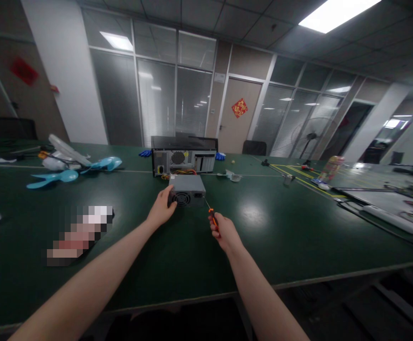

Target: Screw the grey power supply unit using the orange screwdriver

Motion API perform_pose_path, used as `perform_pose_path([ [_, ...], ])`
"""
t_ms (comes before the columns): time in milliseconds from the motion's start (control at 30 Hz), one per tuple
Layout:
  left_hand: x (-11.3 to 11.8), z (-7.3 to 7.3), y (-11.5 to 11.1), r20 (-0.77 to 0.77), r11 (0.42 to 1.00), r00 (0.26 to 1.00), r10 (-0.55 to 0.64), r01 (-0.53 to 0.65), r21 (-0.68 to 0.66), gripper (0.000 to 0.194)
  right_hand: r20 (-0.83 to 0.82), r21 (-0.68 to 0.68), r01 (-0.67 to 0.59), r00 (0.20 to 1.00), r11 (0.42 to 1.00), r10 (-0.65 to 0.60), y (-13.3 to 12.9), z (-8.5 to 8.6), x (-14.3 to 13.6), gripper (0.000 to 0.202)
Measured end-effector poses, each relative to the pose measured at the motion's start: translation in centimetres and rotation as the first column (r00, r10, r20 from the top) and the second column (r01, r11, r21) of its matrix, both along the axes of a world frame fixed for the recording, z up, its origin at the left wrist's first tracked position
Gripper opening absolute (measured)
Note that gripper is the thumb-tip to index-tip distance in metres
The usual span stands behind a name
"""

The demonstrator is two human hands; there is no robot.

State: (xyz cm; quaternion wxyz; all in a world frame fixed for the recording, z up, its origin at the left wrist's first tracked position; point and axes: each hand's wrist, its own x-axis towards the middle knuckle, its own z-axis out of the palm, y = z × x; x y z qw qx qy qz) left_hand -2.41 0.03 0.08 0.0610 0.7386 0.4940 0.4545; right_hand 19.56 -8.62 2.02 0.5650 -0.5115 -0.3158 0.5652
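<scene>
Dark green worktop [280, 237] fills the view, its near edge running across at 6 o'clock just beyond the elbows, with a broad bare stretch between that edge and the hands. Dead centre sits a grey power supply unit [187, 190], fan grille facing the camera. The left hand [162, 208] has its grip wrapped on the unit's near-left corner, thumb up against the front face. The right hand [224, 233], at 5 o'clock of the unit, is closed around the orange handle of a screwdriver [211, 215], thin shaft angled up toward the unit's right edge, tip just beside it. Directly behind, at 12 o'clock and nearly touching, stands a black computer case [184, 156], rear panel toward us, wires spilling out between the two. Out at 10 o'clock lie light blue fan blades [73, 171], well apart. At 2 o'clock, a small can [330, 169] among scattered tools. Open green on both flanks of the unit.
</scene>
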Motion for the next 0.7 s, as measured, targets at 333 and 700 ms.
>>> perform_pose_path([
  [333, 0.0, 0.1, -0.1, -0.006, 1.000, 1.000, 0.008, -0.008, -0.012, 0.059, 0.670, 0.564, 0.030, 0.568, 0.825, -0.478, -1.3, 0.5, -1.5, 0.015],
  [700, 0.0, -0.1, 0.1, -0.003, 1.000, 1.000, 0.008, -0.008, 0.009, 0.060, 0.658, 0.549, 0.074, 0.576, 0.833, -0.485, -1.5, 0.6, -1.1, 0.014],
])
